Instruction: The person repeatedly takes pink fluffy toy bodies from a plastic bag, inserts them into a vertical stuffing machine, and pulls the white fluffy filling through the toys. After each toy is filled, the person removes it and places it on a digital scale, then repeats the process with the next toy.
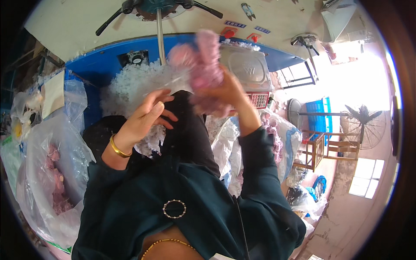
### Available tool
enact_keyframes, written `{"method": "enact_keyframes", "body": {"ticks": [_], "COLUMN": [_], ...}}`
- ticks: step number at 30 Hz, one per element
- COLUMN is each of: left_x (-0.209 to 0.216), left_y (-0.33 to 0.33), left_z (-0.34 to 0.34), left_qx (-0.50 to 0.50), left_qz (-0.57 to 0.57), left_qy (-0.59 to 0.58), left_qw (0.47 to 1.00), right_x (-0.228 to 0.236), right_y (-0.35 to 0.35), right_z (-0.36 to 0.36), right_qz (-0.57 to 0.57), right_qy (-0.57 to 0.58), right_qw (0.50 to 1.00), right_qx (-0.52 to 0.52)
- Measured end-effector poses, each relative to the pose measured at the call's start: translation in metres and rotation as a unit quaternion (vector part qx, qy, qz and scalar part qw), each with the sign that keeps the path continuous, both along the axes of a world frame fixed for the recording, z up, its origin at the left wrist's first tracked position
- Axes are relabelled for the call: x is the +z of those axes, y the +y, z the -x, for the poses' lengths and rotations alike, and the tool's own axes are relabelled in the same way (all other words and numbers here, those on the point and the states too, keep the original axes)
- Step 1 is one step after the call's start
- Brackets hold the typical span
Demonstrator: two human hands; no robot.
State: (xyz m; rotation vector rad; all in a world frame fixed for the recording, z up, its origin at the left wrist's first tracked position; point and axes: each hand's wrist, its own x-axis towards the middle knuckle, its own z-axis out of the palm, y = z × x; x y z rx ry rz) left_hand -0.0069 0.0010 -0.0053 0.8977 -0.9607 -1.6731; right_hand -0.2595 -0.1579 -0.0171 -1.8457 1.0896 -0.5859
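Observation:
My right hand [232, 93] is wrapped around a pink plush toy skin [208, 60], lifted just right of a thin metal tube [160, 37]. Motion smears the toy, so its exact shape is hard to read. My left hand [149, 113] is empty, its fingers apart, over my lap and a little left of the toy. Loose white fibre stuffing [130, 86] is heaped beneath the tube and spills down between my knees.
A scale with a metal pan [247, 65] stands beyond my right hand. Clear plastic bags [34, 173] at left hold pink plush pieces [56, 186]. White sacks [227, 145] with more pink pieces lie at right. The machine's tabletop [78, 28] has a blue edge and red switches [229, 33].

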Motion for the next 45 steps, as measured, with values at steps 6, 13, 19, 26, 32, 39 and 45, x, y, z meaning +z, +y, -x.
{"method": "enact_keyframes", "body": {"ticks": [6, 13, 19, 26, 32, 39, 45], "left_x": [-0.017, -0.052, -0.074, -0.076, -0.071, -0.049, -0.046], "left_y": [0.01, 0.036, 0.055, 0.052, 0.065, 0.034, 0.046], "left_z": [-0.016, -0.048, -0.072, -0.055, -0.05, -0.026, -0.031], "left_qx": [0.005, 0.142, 0.215, 0.212, 0.218, 0.16, 0.162], "left_qz": [-0.091, -0.181, -0.204, -0.197, -0.165, 0.054, 0.04], "left_qy": [-0.069, -0.051, -0.047, -0.054, -0.049, -0.016, -0.048], "left_qw": [0.993, 0.972, 0.954, 0.956, 0.961, 0.985, 0.985], "right_x": [-0.041, -0.039, -0.009, -0.063, -0.004, 0.035, 0.032], "right_y": [-0.107, -0.121, -0.125, -0.123, 0.036, 0.047, 0.029], "right_z": [0.133, 0.172, 0.223, 0.111, -0.036, -0.113, -0.13], "right_qz": [-0.126, 0.006, -0.148, -0.081, 0.136, 0.384, 0.273], "right_qy": [0.076, 0.202, 0.112, 0.132, 0.022, -0.014, 0.004], "right_qw": [0.961, 0.925, 0.823, 0.983, 0.979, 0.922, 0.962], "right_qx": [-0.233, -0.321, -0.536, -0.103, 0.152, 0.043, 0.005]}}
